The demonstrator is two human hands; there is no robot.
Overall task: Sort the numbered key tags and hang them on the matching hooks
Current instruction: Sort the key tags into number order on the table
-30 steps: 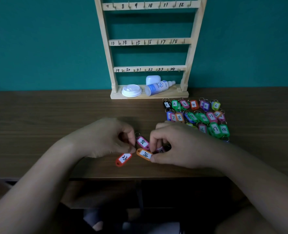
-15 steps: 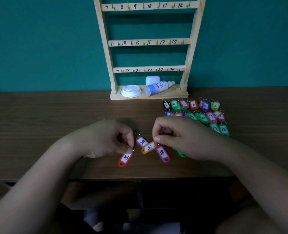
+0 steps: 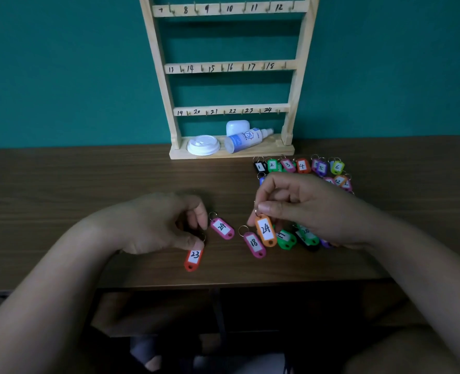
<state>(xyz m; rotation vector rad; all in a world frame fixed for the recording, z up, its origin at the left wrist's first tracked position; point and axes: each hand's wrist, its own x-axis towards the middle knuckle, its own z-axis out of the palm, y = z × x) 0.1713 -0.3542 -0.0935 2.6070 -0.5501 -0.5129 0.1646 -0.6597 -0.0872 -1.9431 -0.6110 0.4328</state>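
Orange tag, numbered 24, hangs upright from the right hand, whose thumb and forefinger pinch its ring while the other fingers curl in behind. Just left of it, under that hand's fingertips, the pink 18 lies flat on the table, and a green 11 shows beneath the palm among other tags half hidden there. The left hand pinches the ring of the red tag, marked 23, which lies on the table below its thumb. Between the two hands, close to the left fingertips, rests the pink 24. Beyond the right hand a row of tags runs 1 to 6. Farther back stands the rack, its hooks bare.
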